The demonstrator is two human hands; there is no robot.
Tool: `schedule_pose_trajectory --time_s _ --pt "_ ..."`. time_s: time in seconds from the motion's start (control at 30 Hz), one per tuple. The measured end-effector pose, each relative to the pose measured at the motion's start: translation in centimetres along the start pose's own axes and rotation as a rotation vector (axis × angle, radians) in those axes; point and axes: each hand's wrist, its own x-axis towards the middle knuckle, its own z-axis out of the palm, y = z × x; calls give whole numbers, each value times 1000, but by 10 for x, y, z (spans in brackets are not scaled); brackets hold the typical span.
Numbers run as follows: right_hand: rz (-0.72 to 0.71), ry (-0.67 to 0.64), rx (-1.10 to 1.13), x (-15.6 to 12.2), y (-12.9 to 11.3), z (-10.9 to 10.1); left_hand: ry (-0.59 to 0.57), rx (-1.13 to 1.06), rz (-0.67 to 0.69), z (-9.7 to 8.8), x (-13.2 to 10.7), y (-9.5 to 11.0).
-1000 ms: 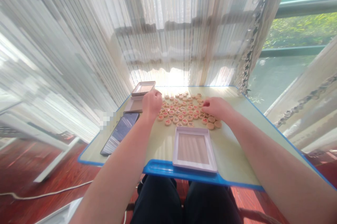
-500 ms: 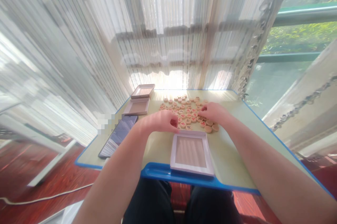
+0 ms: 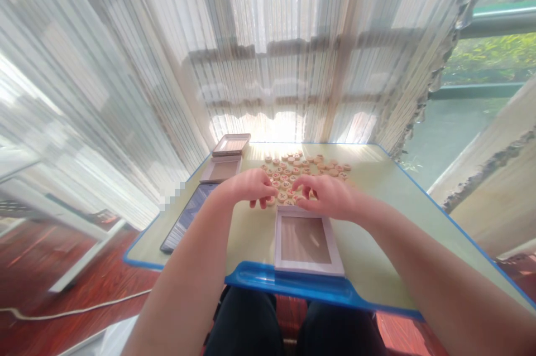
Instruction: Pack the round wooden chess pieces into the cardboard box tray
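While half-curled, right hand (image 3: 330, 195) beside pieces (image 3: 282, 197)

Beyond the far edge of the desk (image 3: 389, 183) hangs a sheer, striped curtain (image 3: 268, 77), sunlit from behind, with dark bands of shadow crossing it and its brightest patch low, just above that edge. Past the desk's far right corner, a window (image 3: 494, 60) shows green rails (image 3: 498, 20) and leafy growth (image 3: 489, 57). Off the left edge, a white metal frame (image 3: 87, 257) stands on glossy reddish wood flooring (image 3: 25, 267).
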Motion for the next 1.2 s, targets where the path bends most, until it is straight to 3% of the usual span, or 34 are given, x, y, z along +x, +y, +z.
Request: schedule_pose_trajectory --time_s 0.13,0.27,0.37,0.47,0.6,0.8,1.03,1.2 --pt "-107 -190 -134 -12 -21 9 97 -63 -58 -5 2 -10" --pt "-82 -163 -247 -12 -24 16 151 -130 -48 5 -8 -19" --pt "-94 -83 -262 -6 -22 20 342 -222 86 25 -16 -29" --pt "-124 -54 -237 -3 -21 24 555 -129 201 47 -19 -37" --pt "-185 -51 -203 -3 -23 29 569 38 236 63 -16 -37" --pt "-138 -3 -238 -1 -27 31 610 127 216 66 -12 -30" --pt "-94 -45 -245 -4 -31 26 667 -35 251 61 -5 -42" --pt "-216 -95 -201 -2 -20 27 654 -72 264 61 -3 -44"
